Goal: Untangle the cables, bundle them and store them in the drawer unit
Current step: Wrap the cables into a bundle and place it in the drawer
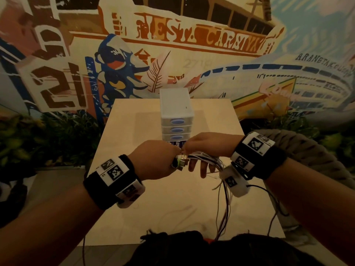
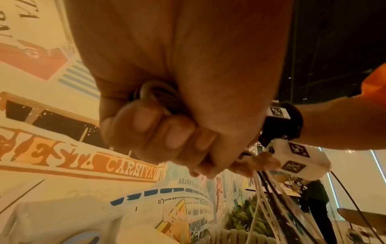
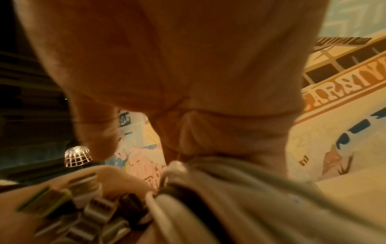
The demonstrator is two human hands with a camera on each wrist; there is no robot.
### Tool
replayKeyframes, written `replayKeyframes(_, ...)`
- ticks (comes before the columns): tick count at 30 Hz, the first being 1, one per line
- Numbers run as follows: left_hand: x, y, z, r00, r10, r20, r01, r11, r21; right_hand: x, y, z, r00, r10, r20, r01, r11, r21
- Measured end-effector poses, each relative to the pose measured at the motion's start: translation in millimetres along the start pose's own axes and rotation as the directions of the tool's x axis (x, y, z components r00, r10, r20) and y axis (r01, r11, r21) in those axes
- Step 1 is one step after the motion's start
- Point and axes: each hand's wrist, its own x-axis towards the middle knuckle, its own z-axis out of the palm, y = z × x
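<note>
Left hand [image 1: 153,160] clenches gathered plug ends of white and dark cables [image 1: 203,159]; right hand [image 1: 205,148] pinches same bundle. Tails hang loose over near worktop [image 1: 134,120] edge. White three-drawer plastic unit [image 1: 176,112] closed; tying, stowing left.

Dim, warm amber light throughout; the table top [image 1: 172,198] is the brightest surface in the head view, with wide-angle bending and darkening toward the edges. A lit lamp [image 3: 77,156] glares in the right wrist view, whose foreground is heavily blurred
</note>
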Motion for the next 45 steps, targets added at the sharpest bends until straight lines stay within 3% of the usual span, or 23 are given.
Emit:
replayKeyframes(4,2,9,-6,0.998,0.064,0.011,-0.065,0.993,0.101,8,-14,11,1.0,0.006,0.021,0.0,0.961,-0.276)
replayKeyframes(9,7,9,1,1.0,0.029,-0.004,-0.029,0.996,0.086,20,-17,20,0.993,0.118,0.002,-0.109,0.926,-0.361)
replayKeyframes(14,9,11,4,1.0,0.009,0.004,-0.01,1.0,0.017,29,-18,28,0.987,0.158,0.038,-0.132,0.915,-0.38)
replayKeyframes(17,11,8,6,1.0,-0.026,-0.006,0.026,1.0,-0.003,35,-20,35,0.982,0.183,-0.036,-0.181,0.881,-0.436)
replayKeyframes(21,12,9,9,0.999,-0.01,-0.035,0.008,0.999,-0.039,34,-16,33,0.984,0.163,-0.075,-0.179,0.906,-0.384)
replayKeyframes(28,8,9,6,0.989,-0.021,-0.148,0.037,0.993,0.108,28,-9,34,0.987,0.128,-0.098,-0.151,0.944,-0.294)
replayKeyframes(36,10,8,6,0.997,-0.053,0.051,0.047,0.992,0.113,40,-18,50,0.967,0.225,-0.116,-0.253,0.852,-0.458)
replayKeyframes(42,1,-2,-4,0.988,0.0,-0.155,-0.007,0.999,-0.039,32,-16,43,0.986,0.133,-0.104,-0.161,0.925,-0.345)
replayKeyframes(45,-5,-1,-6,0.97,0.035,-0.24,-0.035,0.999,0.001,25,-15,39,0.992,0.073,-0.105,-0.098,0.959,-0.266)
